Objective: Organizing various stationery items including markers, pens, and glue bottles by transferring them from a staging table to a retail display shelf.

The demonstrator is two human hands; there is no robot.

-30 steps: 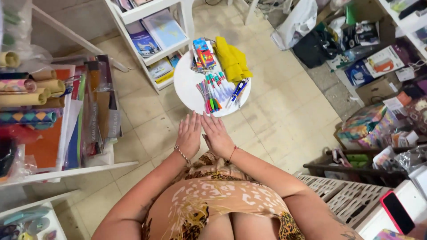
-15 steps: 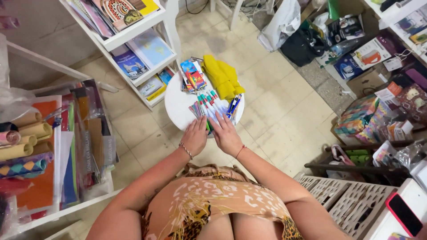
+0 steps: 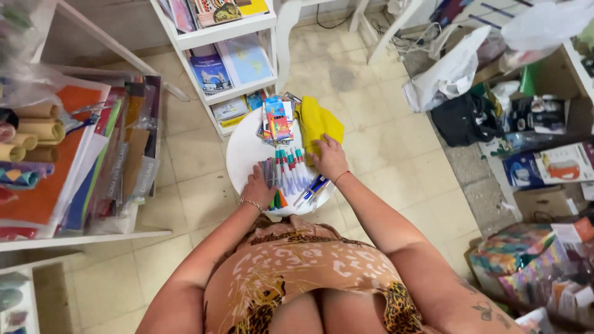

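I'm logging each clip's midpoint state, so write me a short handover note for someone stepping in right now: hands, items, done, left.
Left hand: resting open on the near-left part of the round white table, fingers at the row of pens; grips nothing.
Right hand: flat on the lower edge of the yellow cloth, beside the pens' right end.
Items: pens lie side by side mid-table; a few blue pens sit loose at the near edge; colourful packets stacked at the far side.
Done: most pens lined up.
Left: likely the loose blue pens and the cloth, judging from how they lie.
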